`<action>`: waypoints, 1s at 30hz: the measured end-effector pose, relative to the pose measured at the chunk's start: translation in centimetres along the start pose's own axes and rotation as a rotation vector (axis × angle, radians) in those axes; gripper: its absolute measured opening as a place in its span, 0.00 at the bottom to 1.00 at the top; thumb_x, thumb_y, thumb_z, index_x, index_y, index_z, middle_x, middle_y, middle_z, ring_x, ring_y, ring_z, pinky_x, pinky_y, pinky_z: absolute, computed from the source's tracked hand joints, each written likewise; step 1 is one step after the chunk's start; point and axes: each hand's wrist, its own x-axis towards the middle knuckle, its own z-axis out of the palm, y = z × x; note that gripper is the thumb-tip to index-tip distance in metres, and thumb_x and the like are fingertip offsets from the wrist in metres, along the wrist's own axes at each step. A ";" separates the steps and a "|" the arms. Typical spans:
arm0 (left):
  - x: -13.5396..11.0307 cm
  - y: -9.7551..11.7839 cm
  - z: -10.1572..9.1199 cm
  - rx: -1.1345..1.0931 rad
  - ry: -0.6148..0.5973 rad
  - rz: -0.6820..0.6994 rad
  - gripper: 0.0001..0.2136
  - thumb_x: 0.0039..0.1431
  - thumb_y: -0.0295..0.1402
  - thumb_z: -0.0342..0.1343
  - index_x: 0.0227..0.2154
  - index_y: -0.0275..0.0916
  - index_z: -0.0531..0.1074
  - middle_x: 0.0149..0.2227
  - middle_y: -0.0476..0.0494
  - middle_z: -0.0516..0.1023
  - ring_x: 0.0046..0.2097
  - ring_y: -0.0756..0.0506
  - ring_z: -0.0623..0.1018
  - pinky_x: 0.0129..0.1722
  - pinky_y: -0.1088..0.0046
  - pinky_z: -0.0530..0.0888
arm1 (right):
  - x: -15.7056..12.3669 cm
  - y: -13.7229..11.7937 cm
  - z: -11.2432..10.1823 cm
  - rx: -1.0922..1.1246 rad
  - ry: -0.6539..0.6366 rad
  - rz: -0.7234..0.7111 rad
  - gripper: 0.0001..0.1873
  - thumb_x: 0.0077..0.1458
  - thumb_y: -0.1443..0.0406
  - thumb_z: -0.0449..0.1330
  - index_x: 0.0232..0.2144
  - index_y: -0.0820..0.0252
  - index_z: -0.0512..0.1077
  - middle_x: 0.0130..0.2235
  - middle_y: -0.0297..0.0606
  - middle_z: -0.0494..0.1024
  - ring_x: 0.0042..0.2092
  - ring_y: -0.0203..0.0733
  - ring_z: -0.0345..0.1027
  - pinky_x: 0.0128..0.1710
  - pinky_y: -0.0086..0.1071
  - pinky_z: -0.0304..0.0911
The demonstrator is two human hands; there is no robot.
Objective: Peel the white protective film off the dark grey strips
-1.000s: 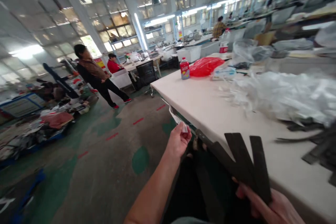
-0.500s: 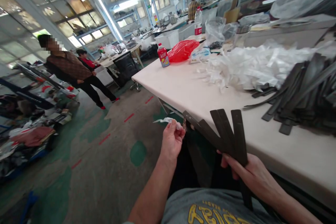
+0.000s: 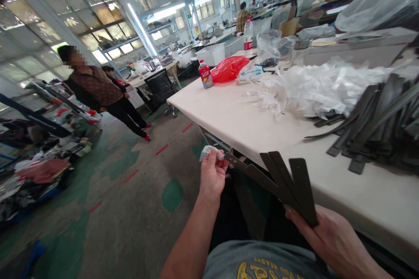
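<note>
My left hand (image 3: 212, 172) pinches a small crumpled white piece (image 3: 207, 152), thin like tissue or cloth. Its fingers are beside the tip of one dark strap; whether they touch it I cannot tell. My right hand (image 3: 327, 229) is closed around several flat dark straps (image 3: 303, 183), spread like a fan with their ends pointing up and to the left. On the table (image 3: 229, 122), to the right, lies a heap of similar black straps (image 3: 376, 117). Behind it is a pile of thin white strips (image 3: 314, 87).
A red-labelled bottle (image 3: 205, 74), a red plastic bag (image 3: 229, 69) and a clear bottle (image 3: 248, 35) stand towards the table's far end. A person (image 3: 98, 87) stands on the floor at left. Piled materials (image 3: 39, 174) lie at the far left.
The white piece, earlier trailing out to the left, is now bunched at my left fingertips. My right hand and the straps have lowered slightly, and one strap's tip is closer to my left fingers.
</note>
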 end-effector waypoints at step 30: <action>-1.2 0.3 -0.3 0.195 -0.167 0.179 0.11 0.45 0.37 0.67 0.28 0.36 0.76 0.29 0.47 0.80 0.31 0.52 0.77 0.37 0.75 0.72 | 0.7 -0.2 0.7 -0.225 0.019 -0.158 0.21 0.65 0.53 0.44 0.36 0.56 0.73 0.25 0.34 0.78 0.24 0.46 0.74 0.20 0.32 0.59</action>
